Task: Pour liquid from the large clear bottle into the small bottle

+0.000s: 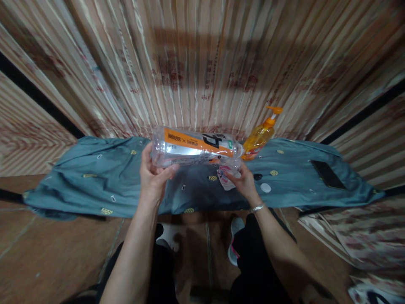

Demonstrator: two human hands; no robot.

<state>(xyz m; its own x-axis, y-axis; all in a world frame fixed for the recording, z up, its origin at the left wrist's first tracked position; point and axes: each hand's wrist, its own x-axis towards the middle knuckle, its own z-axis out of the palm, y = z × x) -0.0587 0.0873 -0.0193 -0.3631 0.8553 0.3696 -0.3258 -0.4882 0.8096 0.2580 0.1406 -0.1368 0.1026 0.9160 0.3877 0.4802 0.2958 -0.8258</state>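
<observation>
A large clear plastic bottle (196,147) with an orange and silver label lies sideways in the air above the cloth-covered table, its neck pointing right. My left hand (153,173) is closed around its base, thumb along the near side. At the shoulder and neck end, my right hand (243,179) grips the bottle; the mouth appears uncapped. Under the right fingers shows a pink and white piece (225,177); whether it lies on the table or is held, I cannot tell. Just behind the bottle's neck stands an orange pump bottle (257,141).
A teal patterned cloth (104,181) covers the narrow table (297,177). Right of my right hand lie a white round disc (265,187) and a small dark object (257,176). A black phone (327,174) rests farther right. Pleated curtains (202,63) hang behind the table.
</observation>
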